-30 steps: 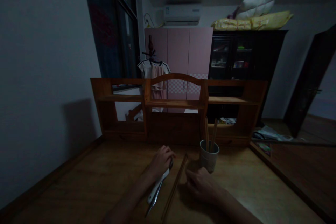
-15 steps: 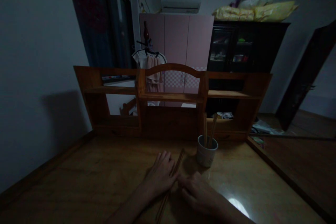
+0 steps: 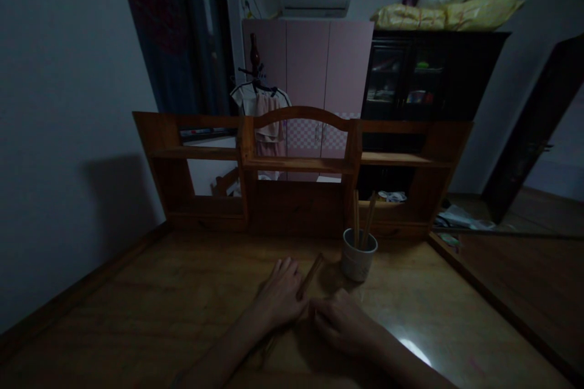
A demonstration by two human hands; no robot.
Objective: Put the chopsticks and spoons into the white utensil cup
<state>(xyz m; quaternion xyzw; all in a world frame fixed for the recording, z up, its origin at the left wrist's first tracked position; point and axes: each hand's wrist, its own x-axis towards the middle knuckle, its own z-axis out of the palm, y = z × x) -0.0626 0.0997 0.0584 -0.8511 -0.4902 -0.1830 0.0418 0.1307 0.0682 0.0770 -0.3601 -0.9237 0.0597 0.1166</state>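
Note:
My left hand (image 3: 279, 296) lies on the wooden desk (image 3: 137, 316) with its fingers stretched out flat over a pair of brown chopsticks (image 3: 311, 272), whose far end sticks out past the fingertips. My right hand (image 3: 341, 320) sits just to the right, fingers curled, pinching at the chopsticks where the two hands meet. A white cup (image 3: 359, 261) holding more chopsticks (image 3: 361, 226) stands upright just beyond my right hand. The light is very dim.
A wooden shelf unit (image 3: 301, 164) runs across the back of the desk. The desk has raised edges left and right. Behind are a pink wardrobe (image 3: 314, 67), a dark cabinet (image 3: 433, 79) with bedding on top, and clothes on a hanger (image 3: 264, 112).
The white utensil that my left hand held a second ago is no longer visible. My left hand has flattened onto the chopsticks and my right hand has moved left to meet it.

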